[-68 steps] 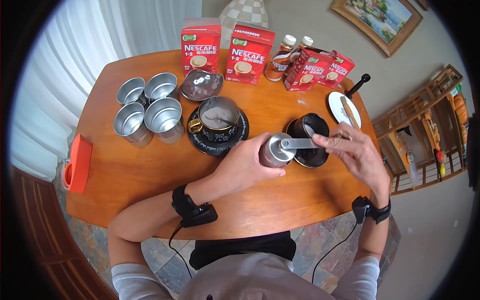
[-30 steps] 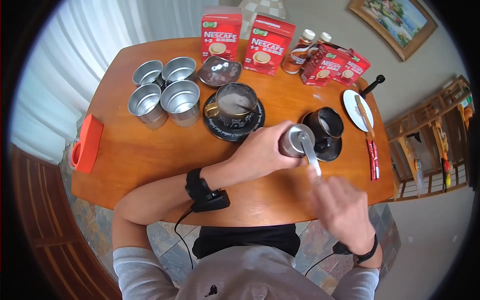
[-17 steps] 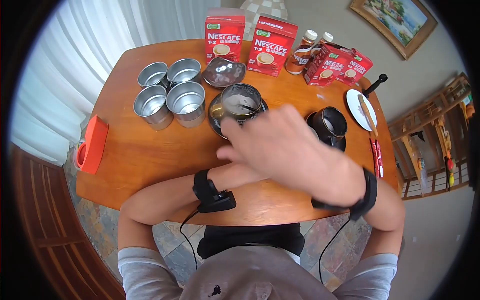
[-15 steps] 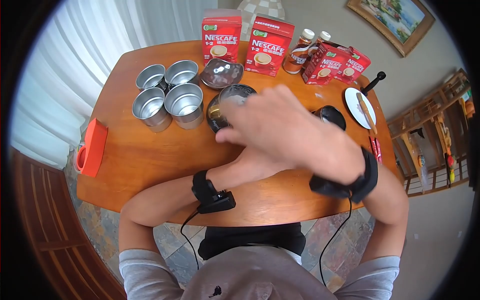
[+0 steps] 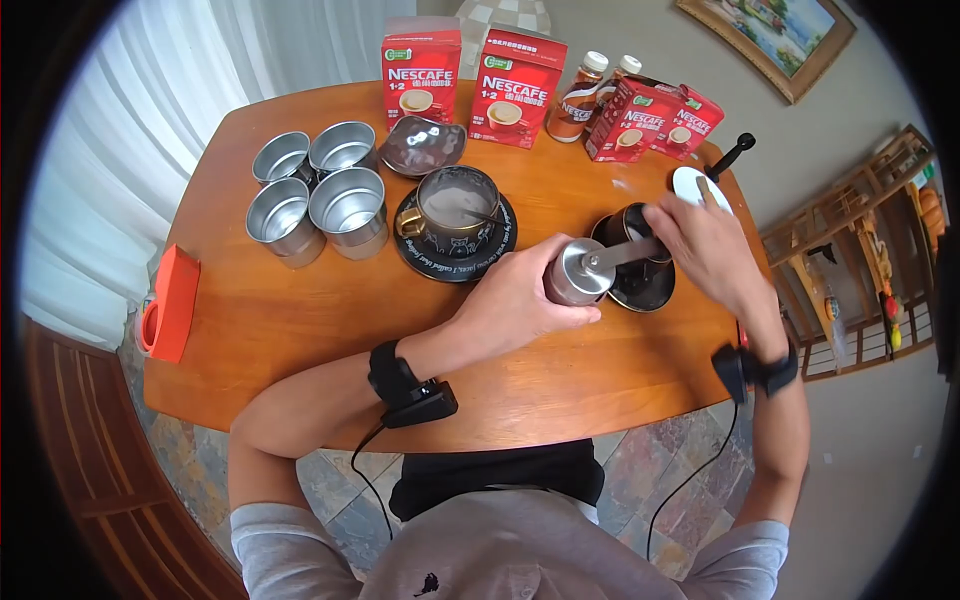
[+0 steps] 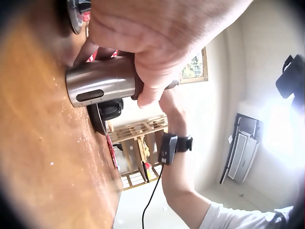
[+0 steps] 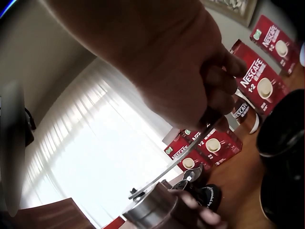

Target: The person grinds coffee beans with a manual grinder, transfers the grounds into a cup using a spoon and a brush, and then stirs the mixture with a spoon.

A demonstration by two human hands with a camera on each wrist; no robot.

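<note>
A steel hand coffee grinder stands upright on the table, its body gripped by my left hand. In the left wrist view the grinder's lower body shows a slotted window, its base at the wood. My right hand holds the far end of the crank handle, which points right. Curled fingers hide the knob in the right wrist view, where the metal crank arm slopes down to the grinder's lid. Just behind the grinder, a dark cup sits on a black saucer, partly covered by the crank.
Left of the grinder, a black cup with a spoon stands on a lettered saucer. Several metal cups, a dark glossy dish, red Nescafe boxes and bottles line the back. An orange holder is at left.
My right hand has swung the crank round, passing near me and over to the left, and is back at the right. The left hand keeps its grip on the grinder.
</note>
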